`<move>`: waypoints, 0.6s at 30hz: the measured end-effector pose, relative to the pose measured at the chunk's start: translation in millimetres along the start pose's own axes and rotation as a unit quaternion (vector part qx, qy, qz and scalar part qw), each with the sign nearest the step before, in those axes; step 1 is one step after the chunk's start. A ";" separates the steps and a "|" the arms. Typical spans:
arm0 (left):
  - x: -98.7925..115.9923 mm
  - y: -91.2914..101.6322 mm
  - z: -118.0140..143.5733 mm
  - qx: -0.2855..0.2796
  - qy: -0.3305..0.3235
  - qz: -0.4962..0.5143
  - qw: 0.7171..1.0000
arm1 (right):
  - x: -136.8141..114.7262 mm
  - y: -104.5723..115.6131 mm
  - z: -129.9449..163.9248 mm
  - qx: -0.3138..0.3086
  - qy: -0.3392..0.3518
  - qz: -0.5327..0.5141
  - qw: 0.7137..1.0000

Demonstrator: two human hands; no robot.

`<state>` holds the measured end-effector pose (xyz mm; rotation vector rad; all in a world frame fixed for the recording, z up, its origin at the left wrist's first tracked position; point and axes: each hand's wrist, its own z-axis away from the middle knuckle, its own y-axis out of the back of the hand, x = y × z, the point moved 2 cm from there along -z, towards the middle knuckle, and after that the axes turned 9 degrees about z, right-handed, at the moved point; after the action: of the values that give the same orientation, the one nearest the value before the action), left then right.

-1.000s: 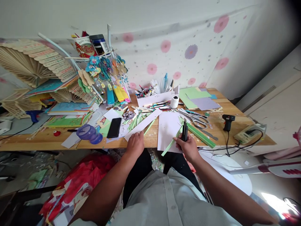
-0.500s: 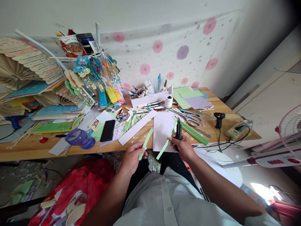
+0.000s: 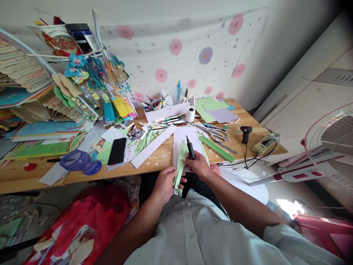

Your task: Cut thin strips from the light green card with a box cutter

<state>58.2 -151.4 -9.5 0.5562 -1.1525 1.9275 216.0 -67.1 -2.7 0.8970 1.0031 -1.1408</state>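
Just off the table's front edge, my left hand (image 3: pixel 164 184) has its fingers closed around light green paper strips (image 3: pixel 179 170), which lie together lengthwise. My right hand (image 3: pixel 199 165) grips a black utility knife (image 3: pixel 191 150), its tip pointing up and away from me. The thumb and finger of that hand also touch the strips near their middle; whether they pinch them I cannot tell. Behind the hands is a white sheet (image 3: pixel 179 133) on the table. A bundle of green strips (image 3: pixel 217 149) rests to the right of it.
Scissors (image 3: pixel 217 137) and a white thread spool (image 3: pixel 190 115) lie beyond the sheet. A phone (image 3: pixel 117 151) and a purple plastic container (image 3: pixel 79 162) are on the left. On the right sit a glue gun (image 3: pixel 245 134) and a fan (image 3: pixel 331 143). A red bag (image 3: pixel 110 213) stands below.
My hands have come together. The strip from my right hand now lies along the one in my left. The knife stays in my right hand, and the view has shifted slightly right.
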 end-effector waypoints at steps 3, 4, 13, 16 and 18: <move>-2.4 -1.2 -0.1 -0.014 0.013 -0.002 1.000 | -0.1 -0.6 -0.4 -0.007 0.001 0.019 1.000; -4.1 -1.4 -0.3 -0.019 0.014 -0.007 1.000 | 0.0 -0.9 -0.4 -0.012 0.005 0.020 1.000; 11.4 -15.8 -14.7 -0.081 -0.075 -0.161 0.981 | -27.9 6.4 -5.2 0.014 0.125 -0.028 0.992; 42.3 -31.3 -36.3 -0.102 -0.193 -0.259 0.941 | -63.1 13.6 -5.9 0.026 0.241 0.010 0.970; 60.8 -41.5 -52.9 -0.114 -0.273 -0.299 0.907 | -83.7 18.5 -6.1 0.030 0.284 0.050 0.957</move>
<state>58.4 -69.4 28.9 1.2095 -1.3200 1.1143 223.4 -33.5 76.1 1.3521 1.3715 -0.8418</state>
